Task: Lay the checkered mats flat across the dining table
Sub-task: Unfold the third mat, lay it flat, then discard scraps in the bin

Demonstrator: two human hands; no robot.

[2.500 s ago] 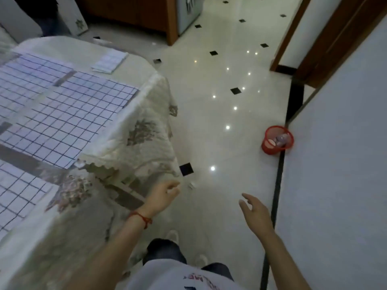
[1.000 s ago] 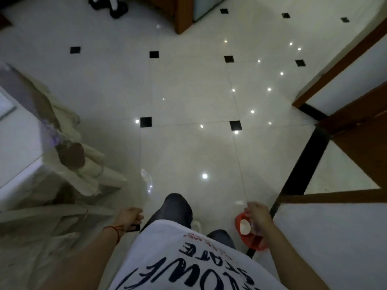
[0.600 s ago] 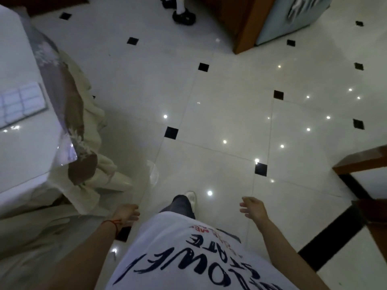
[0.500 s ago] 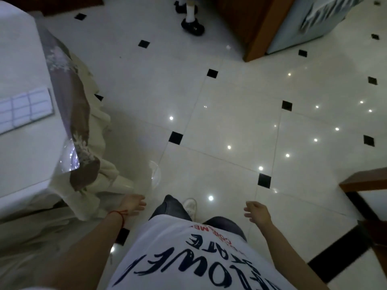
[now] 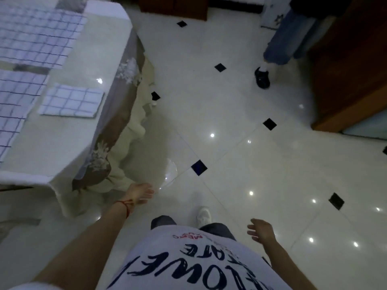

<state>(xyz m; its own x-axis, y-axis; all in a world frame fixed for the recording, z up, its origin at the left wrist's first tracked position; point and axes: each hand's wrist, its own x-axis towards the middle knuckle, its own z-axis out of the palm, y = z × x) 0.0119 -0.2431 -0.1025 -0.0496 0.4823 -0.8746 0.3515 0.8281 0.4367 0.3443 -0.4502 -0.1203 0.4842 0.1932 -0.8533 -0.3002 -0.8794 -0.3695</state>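
Observation:
The dining table (image 5: pixel 62 143) with its cream floral cloth fills the upper left. A folded white-and-blue checkered mat (image 5: pixel 71 100) lies near the table's right edge. Two larger checkered mats lie flat beyond it, one at the far left (image 5: pixel 12 101) and one at the top (image 5: pixel 37 34). My left hand (image 5: pixel 139 193), with a red string on the wrist, hangs open beside the table's corner drape, holding nothing. My right hand (image 5: pixel 260 230) is open and empty over the floor at lower right.
Glossy white floor tiles with black diamond insets (image 5: pixel 199 167) stretch to the right. Another person's leg and black shoe (image 5: pixel 261 77) stand at the upper right beside a wooden cabinet (image 5: pixel 345 70). My own white shoe (image 5: pixel 204 214) shows below.
I have walked around the table's corner; the view swung left, so the folded mat and the flat mats have come into view. Both hands stay empty at my sides.

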